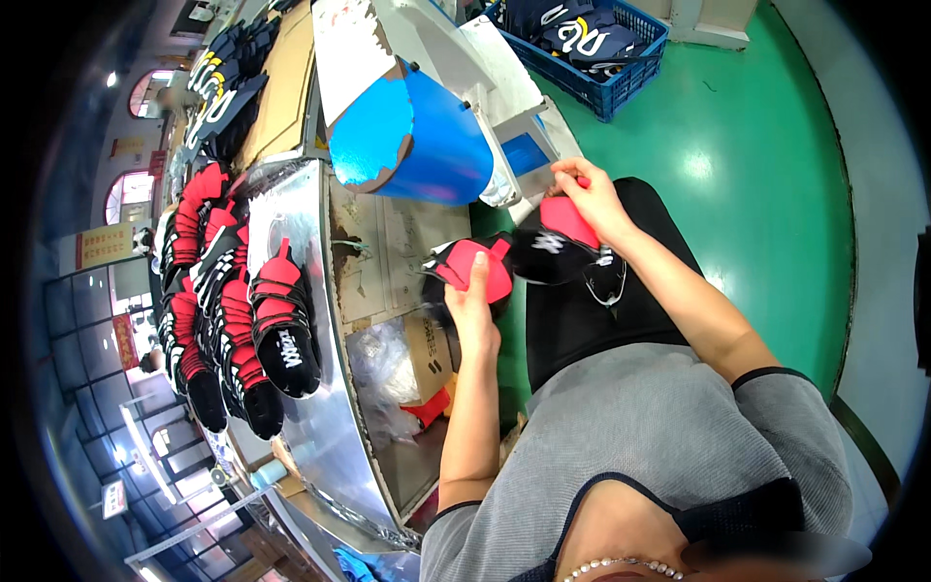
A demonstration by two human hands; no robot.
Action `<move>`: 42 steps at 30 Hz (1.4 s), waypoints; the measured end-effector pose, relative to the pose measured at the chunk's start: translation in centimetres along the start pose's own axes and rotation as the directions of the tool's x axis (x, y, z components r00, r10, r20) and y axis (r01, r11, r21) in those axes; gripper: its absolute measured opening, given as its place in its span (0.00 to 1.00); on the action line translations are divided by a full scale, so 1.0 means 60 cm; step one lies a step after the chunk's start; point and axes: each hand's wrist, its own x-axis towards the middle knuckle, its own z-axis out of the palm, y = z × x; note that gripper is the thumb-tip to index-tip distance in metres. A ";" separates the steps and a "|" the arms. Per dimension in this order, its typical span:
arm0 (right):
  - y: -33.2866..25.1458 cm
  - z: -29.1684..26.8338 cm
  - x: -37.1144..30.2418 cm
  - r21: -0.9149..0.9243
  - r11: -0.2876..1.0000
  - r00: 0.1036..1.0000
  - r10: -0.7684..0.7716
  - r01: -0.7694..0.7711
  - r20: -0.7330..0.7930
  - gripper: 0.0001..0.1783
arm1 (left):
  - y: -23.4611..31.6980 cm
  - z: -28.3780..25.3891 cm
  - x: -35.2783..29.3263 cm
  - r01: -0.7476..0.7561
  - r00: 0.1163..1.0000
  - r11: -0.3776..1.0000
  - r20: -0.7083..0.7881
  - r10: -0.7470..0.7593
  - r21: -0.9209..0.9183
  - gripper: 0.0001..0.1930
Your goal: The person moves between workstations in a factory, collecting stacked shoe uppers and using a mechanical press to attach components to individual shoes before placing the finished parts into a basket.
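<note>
My left hand is closed round a red and black shoe upper, with the thumb lying along its red part. Beside it, my right hand grips a second red and black shoe upper with white marks, held above my lap. The fingers pinch near its red end, and a thin loop of lace or thread hangs below. The two uppers are close together at the front of a machine with a blue rounded cover. The fingers of my left hand under the upper are hidden.
On the metal-topped table to my left lie stacked red and black shoe uppers and one single upper. Dark blue pieces are piled farther back. A blue crate with similar pieces stands on the green floor. Below, a shelf holds plastic bags and a cardboard box.
</note>
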 end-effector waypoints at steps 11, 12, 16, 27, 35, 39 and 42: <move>-0.027 0.090 0.012 -0.058 0.998 0.966 -0.002 0.017 0.257 0.09 | 0.020 0.026 0.108 -0.263 0.956 0.961 0.155 0.248 0.086 0.17; -0.022 0.090 0.015 0.044 0.997 0.964 0.050 -0.064 0.262 0.06 | 0.012 0.020 0.122 -0.256 0.958 0.963 0.155 0.241 0.085 0.17; -0.006 0.076 0.034 0.276 0.923 0.914 0.154 -0.269 0.375 0.08 | -0.014 0.010 0.172 -0.163 0.979 0.986 0.130 0.156 0.044 0.16; -0.038 0.091 0.069 0.310 0.740 0.776 0.432 -0.596 0.460 0.06 | -0.026 -0.073 0.221 0.361 0.862 0.625 -0.008 -0.506 -0.692 0.14; -0.014 0.036 -0.048 0.229 0.937 0.955 0.220 -0.263 0.197 0.10 | 0.152 -0.359 -0.010 -0.447 0.550 0.894 -0.782 0.294 0.021 0.14; -0.052 0.087 -0.091 -0.062 0.986 0.935 0.168 -0.156 0.314 0.09 | 0.139 -0.627 0.088 -0.376 0.451 0.891 -0.791 0.414 0.253 0.20; -0.056 0.097 -0.099 -0.218 0.974 0.937 0.018 0.063 0.348 0.09 | 0.147 -0.646 0.201 -0.370 0.626 0.909 -0.672 0.396 0.192 0.21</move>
